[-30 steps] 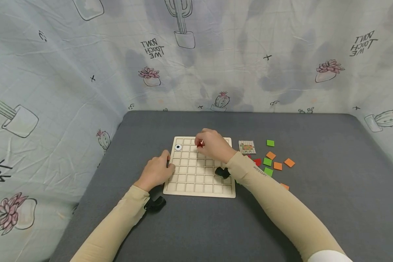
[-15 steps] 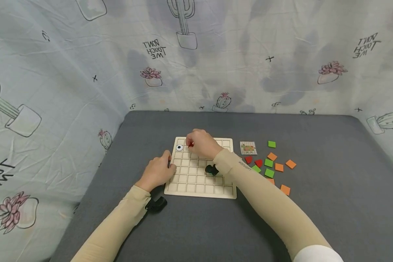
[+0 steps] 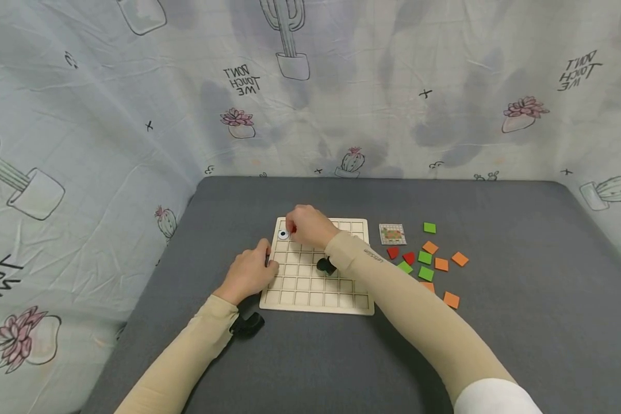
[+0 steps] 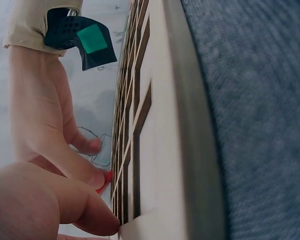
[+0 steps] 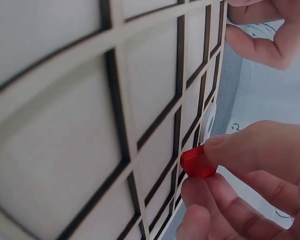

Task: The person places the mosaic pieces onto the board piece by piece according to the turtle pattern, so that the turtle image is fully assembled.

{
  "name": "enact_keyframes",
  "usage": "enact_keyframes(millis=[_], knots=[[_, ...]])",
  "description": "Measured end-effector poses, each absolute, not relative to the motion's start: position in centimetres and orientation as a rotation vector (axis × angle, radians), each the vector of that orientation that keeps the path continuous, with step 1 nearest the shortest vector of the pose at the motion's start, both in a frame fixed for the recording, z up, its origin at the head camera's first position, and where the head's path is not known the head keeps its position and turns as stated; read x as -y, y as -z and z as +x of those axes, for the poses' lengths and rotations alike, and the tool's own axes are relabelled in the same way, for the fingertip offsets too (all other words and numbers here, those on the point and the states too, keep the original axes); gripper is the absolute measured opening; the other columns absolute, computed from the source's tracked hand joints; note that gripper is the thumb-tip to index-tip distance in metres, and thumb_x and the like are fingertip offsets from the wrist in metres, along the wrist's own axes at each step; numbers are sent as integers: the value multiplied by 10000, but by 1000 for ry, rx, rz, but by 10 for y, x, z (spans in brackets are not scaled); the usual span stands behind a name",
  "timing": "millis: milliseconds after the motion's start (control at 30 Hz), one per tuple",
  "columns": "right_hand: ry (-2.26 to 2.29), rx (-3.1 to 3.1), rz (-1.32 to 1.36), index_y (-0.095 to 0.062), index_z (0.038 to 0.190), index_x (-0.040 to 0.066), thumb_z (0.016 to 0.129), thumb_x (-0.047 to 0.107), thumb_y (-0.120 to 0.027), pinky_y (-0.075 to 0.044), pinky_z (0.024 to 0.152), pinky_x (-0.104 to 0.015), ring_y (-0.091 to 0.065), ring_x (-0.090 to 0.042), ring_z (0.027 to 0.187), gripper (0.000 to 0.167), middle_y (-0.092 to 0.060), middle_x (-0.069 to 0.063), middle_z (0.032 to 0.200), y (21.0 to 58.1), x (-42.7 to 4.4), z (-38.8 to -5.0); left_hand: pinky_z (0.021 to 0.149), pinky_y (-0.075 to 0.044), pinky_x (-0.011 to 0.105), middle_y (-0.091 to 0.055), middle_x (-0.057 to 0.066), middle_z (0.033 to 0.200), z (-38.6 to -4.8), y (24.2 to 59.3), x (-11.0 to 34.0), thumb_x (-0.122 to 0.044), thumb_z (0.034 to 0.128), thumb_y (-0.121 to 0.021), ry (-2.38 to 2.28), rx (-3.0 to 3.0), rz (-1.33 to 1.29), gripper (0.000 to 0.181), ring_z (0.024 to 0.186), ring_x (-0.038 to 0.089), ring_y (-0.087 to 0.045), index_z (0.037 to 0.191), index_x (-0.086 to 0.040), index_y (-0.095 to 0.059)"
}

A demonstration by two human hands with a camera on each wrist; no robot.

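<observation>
A pale wooden grid board (image 3: 310,293) lies on the grey table. My right hand (image 3: 313,227) is over its upper left part, pinching a small red tile (image 5: 199,162) between thumb and fingers. In the right wrist view the red tile is right against the grid, close to a round white tile with a black centre (image 3: 283,234). My left hand (image 3: 245,273) grips the board's left edge, its thumb (image 4: 97,215) on the rim in the left wrist view. The fingers' undersides are hidden there.
Right of the board lie a small picture card (image 3: 392,234), red tiles (image 3: 409,257), several green tiles (image 3: 425,257) and several orange tiles (image 3: 441,264). My right forearm (image 3: 403,293) passes over the board's right side. A patterned cloth (image 3: 341,86) hangs behind the table.
My right hand has moved left across the board's upper rows with the red tile, up to the round white tile. The red tiles beside the board are uncovered. The left hand stays at the edge.
</observation>
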State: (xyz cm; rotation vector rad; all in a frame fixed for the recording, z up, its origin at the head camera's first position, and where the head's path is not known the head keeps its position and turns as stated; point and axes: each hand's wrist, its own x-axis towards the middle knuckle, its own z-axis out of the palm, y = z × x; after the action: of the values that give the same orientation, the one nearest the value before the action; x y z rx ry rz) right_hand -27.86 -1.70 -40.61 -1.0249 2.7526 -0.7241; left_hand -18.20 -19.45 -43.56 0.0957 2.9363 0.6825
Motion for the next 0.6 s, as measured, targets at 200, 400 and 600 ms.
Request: enact_keyframes(millis=[200, 400, 600], knots=[[676, -2755, -1025, -753, 933, 76, 936, 19, -694, -494, 718, -290, -597, -175, 769, 82, -696, -77, 962, 410, 21, -279, 461, -305, 307, -462, 44, 636, -182, 437, 195, -212, 996, -576, -687, -2938, 108, 183, 486, 188, -438, 1080, -72, -495], [657, -2773, -1025, -773, 843, 89, 923, -14, -669, -477, 671, -266, -570, -137, 673, 167, -751, -72, 917, 414, 23, -280, 460, -302, 310, -464, 41, 626, -182, 437, 196, -214, 992, -571, -688, -2942, 113, 179, 481, 191, -434, 1077, -74, -497], [684, -2772, -1026, -755, 768, 95, 912, -46, -653, -451, 652, -260, -514, -117, 629, 225, -748, -77, 891, 413, 23, -278, 458, -299, 308, -461, 39, 623, -181, 436, 196, -209, 994, -572, -683, -2947, 118, 181, 477, 187, -426, 1083, -67, -502]])
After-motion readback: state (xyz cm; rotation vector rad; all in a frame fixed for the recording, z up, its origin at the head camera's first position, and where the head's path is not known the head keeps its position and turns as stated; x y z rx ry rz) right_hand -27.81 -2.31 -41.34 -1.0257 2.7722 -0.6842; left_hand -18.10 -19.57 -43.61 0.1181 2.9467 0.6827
